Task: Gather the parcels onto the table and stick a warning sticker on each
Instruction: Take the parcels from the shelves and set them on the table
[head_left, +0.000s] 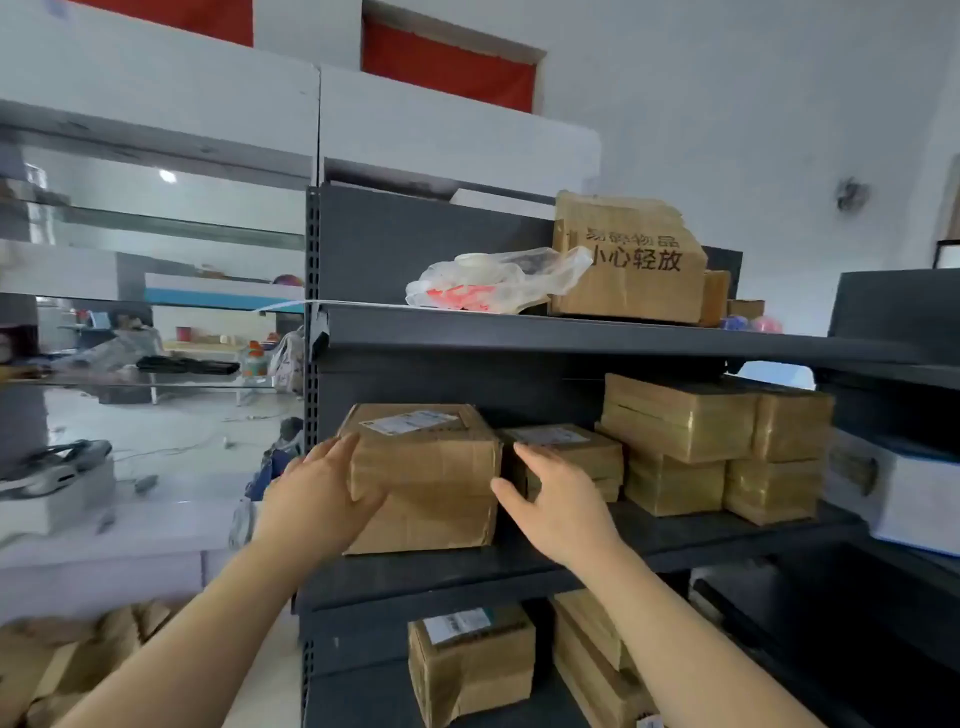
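Middle shelf of a dark grey metal rack, seen from head height. Large cardboard parcel sits at the shelf's left end, upright, white shipping label on top, brown tape across the front. Left hand lies flat against the parcel's left side, fingers fairly straight and pointing toward the back, thumb on the front face; it presses rather than wraps. Right hand is spread wide at the parcel's right side, fingers reaching into the gap between it and a smaller labelled parcel just beside it; thumb tip is at the large parcel's front right edge (contact there cannot be told). Large parcel rests on the shelf, not lifted. Further right on the same shelf, a stack of tape-wrapped parcels, then a white box at the far right. Top shelf carries a clear plastic bag and a torn cardboard piece printed with black characters. Shelf below holds a labelled parcel and a leaning taped parcel. More brown parcels lie low at the left, blurred.
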